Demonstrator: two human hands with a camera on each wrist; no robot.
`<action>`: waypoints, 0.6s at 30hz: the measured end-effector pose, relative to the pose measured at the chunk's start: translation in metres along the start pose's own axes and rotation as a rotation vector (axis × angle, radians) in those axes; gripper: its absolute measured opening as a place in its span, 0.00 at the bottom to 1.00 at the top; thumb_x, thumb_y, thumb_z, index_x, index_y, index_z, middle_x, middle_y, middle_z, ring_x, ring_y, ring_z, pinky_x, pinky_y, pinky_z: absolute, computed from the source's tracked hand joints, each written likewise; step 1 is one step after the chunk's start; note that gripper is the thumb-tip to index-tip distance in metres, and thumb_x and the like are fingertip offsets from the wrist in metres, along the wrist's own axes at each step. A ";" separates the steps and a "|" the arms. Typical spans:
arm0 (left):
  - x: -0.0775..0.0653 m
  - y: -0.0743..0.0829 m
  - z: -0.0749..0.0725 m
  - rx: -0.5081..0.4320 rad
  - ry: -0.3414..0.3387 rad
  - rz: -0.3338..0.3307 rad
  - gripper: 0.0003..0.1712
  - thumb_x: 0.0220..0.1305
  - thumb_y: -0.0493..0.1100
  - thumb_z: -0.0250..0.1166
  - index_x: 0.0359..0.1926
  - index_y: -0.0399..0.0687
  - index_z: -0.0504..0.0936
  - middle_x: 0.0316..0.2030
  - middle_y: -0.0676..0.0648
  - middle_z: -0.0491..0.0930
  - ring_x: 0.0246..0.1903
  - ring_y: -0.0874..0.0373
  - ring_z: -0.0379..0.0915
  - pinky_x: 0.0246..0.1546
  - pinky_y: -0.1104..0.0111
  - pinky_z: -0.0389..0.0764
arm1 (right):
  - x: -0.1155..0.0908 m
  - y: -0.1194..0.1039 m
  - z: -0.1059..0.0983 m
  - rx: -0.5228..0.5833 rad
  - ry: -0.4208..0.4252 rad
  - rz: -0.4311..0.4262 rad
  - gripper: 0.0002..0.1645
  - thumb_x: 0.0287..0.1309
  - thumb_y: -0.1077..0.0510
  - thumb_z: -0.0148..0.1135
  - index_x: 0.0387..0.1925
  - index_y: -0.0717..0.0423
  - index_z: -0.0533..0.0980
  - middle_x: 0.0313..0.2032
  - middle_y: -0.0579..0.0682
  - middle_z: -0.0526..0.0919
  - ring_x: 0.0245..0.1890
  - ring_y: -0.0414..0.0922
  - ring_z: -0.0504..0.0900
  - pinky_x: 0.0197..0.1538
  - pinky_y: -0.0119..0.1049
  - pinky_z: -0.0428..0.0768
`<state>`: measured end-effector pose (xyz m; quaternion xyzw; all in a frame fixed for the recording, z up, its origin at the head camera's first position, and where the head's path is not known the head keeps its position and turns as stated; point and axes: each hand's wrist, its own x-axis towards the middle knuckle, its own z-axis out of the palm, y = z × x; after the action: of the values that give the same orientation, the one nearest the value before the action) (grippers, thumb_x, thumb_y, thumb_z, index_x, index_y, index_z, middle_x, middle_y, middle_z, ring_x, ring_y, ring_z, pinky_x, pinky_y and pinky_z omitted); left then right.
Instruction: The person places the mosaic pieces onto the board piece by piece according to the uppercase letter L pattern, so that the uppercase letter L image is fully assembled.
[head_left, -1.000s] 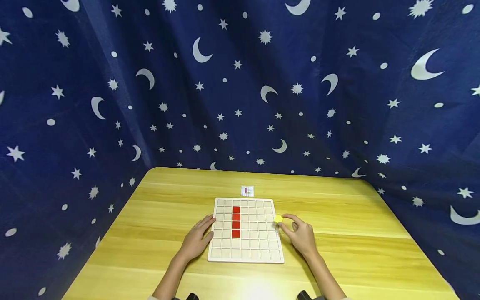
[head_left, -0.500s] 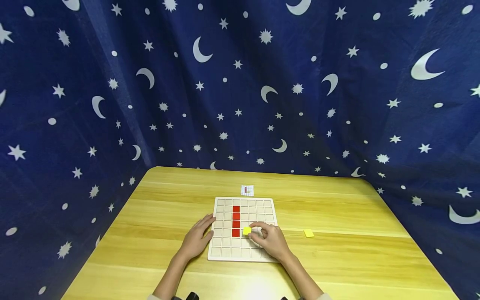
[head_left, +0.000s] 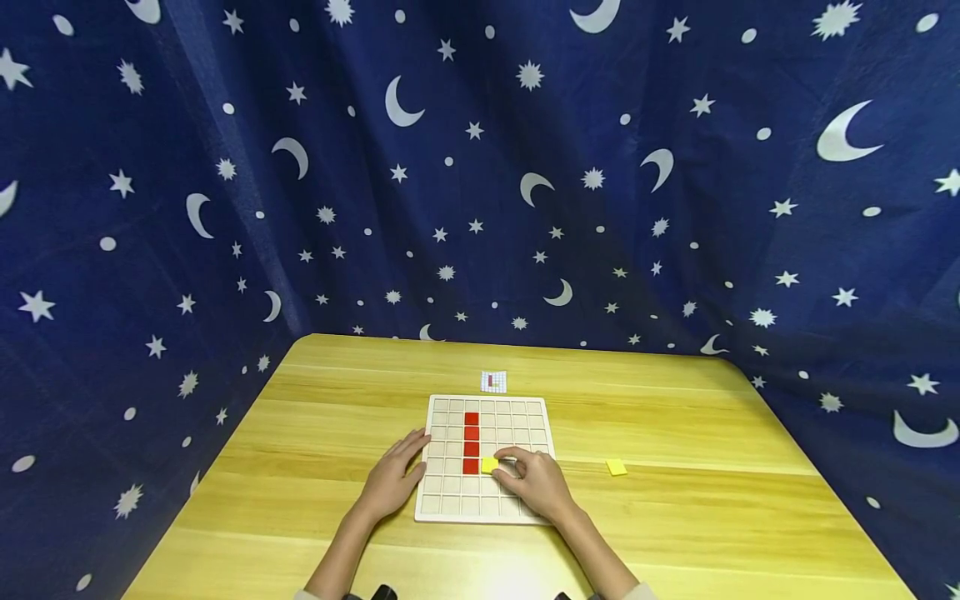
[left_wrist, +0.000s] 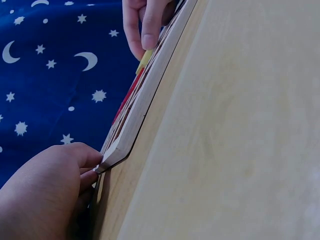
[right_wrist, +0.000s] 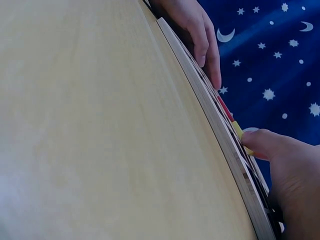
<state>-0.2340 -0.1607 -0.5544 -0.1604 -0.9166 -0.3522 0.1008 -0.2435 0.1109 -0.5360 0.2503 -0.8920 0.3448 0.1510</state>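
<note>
A pale wooden grid board (head_left: 448, 505) lies on the table, with a column of several red tiles (head_left: 471, 434) set in its cells. My right hand (head_left: 542, 485) reaches over the board and pinches a yellow tile (head_left: 489, 466) between thumb and fingers, right beside the lowest red tile. Seen from the right wrist, the yellow tile (right_wrist: 238, 129) is low against the board; whether it is fully seated I cannot tell. Along the board's left edge rests my left hand (head_left: 392, 482), fingers extended and touching the rim.
Another yellow tile (head_left: 616, 467) lies on the wooden table (head_left: 697, 517) to the right of the board. Behind the board is a small printed card (head_left: 493, 382) with a grid pattern. A dark blue curtain (head_left: 480, 200) with stars and moons hangs around the table.
My right hand has carried the yellow tile leftward from the board's right edge, then lowered it beside the bottom red tile. The other yellow tile has come into view. My left hand stays put.
</note>
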 end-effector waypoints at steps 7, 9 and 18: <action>0.000 0.001 0.000 -0.003 0.008 0.005 0.25 0.65 0.42 0.56 0.62 0.44 0.69 0.64 0.45 0.63 0.64 0.47 0.55 0.61 0.49 0.58 | -0.001 0.000 -0.002 -0.034 -0.008 -0.031 0.13 0.48 0.49 0.69 0.37 0.48 0.82 0.08 0.29 0.51 0.11 0.28 0.46 0.23 0.27 0.64; 0.000 0.000 0.000 -0.002 0.014 0.007 0.25 0.64 0.42 0.56 0.62 0.44 0.70 0.64 0.45 0.63 0.64 0.46 0.55 0.61 0.49 0.58 | -0.001 0.000 -0.002 -0.039 -0.014 -0.041 0.13 0.49 0.50 0.68 0.38 0.48 0.82 0.08 0.30 0.51 0.11 0.28 0.46 0.28 0.30 0.68; 0.000 0.001 0.001 -0.004 0.018 0.018 0.24 0.64 0.41 0.56 0.61 0.43 0.70 0.64 0.44 0.64 0.64 0.45 0.56 0.60 0.48 0.58 | -0.002 0.000 -0.001 -0.039 -0.035 -0.049 0.12 0.51 0.50 0.67 0.39 0.47 0.82 0.08 0.30 0.53 0.10 0.28 0.48 0.46 0.53 0.75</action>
<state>-0.2337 -0.1599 -0.5545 -0.1655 -0.9135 -0.3544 0.1117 -0.2423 0.1126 -0.5358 0.2750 -0.8946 0.3192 0.1488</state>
